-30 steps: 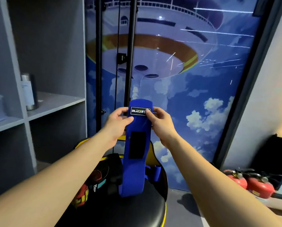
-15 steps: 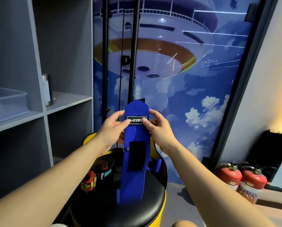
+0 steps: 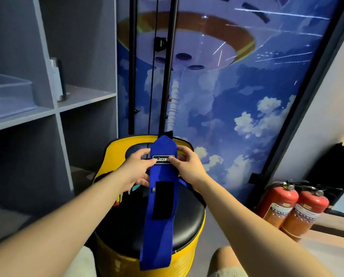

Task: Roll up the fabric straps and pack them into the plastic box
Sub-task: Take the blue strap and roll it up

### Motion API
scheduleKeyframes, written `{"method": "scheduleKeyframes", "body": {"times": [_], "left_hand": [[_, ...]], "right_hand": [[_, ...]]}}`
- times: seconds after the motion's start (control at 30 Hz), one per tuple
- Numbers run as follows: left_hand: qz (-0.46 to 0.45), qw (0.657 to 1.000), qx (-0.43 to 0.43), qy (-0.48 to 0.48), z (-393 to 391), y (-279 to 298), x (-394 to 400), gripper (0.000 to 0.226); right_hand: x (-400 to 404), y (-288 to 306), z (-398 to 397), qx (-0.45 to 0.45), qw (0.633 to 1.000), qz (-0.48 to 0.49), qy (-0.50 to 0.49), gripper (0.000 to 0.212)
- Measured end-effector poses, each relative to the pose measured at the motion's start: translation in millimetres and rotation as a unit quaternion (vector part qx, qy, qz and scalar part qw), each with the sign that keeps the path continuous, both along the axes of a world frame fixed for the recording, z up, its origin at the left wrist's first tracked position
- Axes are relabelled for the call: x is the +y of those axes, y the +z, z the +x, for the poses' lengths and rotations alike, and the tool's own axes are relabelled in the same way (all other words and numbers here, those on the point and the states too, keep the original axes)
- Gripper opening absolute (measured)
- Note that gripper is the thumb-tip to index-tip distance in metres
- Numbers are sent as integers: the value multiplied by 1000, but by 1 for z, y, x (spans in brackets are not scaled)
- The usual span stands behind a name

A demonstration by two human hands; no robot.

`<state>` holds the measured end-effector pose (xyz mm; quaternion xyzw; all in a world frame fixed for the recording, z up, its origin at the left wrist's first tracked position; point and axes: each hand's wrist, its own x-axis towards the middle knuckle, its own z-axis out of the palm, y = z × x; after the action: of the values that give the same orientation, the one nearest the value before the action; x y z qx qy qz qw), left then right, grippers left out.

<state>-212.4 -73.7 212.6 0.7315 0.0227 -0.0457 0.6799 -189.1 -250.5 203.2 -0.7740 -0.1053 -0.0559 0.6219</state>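
A: Where is the blue strap?
B: Held up over the yellow stool's black seat, its lower end hanging down in front of it.
A: And the fingers?
B: The left hand and right hand pinch its top from either side, thumbs pressing on the black label, fingers curled behind the fabric.
A: The plastic box?
B: On the grey shelf at left, well apart from the strap.

A blue mural of clouds and a saucer-shaped craft fills the back wall. Grey open shelving stands at the left. Two red fire extinguishers sit on the floor (right side), beneath a pale wall with warm light.
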Motion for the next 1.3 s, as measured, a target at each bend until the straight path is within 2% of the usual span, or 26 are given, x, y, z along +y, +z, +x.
{"method": "scheduleKeyframes", "body": {"times": [0.1,0.27,0.4,0.7,0.8,0.93,1.0,1.13,1.17,1.3], "left_hand": [[55,997,27,45,18,-33,-2,34],[-1,996,19,85,49,-68,0,35],[-45,996,10,81,73,-88,3,33],[-32,988,58,137,127,-147,2,25],[-36,987,69,141,141,-168,1,28],[-25,984,78,157,158,-189,2,23],[-25,983,84,163,169,-197,3,23],[-38,981,85,168,191,-209,8,22],[-41,981,84,172,197,-211,9,23],[-56,977,93,182,218,-221,17,26]], "right_hand": [[4,-34,19,27,999,-35,-15,42],[7,-78,49,57,997,-43,-8,47],[5,-98,72,65,996,-57,1,51],[4,-150,119,81,991,-105,3,55],[4,-166,134,89,989,-116,4,48],[4,-186,155,110,986,-129,6,53],[4,-191,166,127,985,-114,7,46],[2,-195,203,153,984,-83,-34,16],[1,-197,217,155,983,-86,-49,16],[-1,-204,266,150,955,-249,-58,25]]}}
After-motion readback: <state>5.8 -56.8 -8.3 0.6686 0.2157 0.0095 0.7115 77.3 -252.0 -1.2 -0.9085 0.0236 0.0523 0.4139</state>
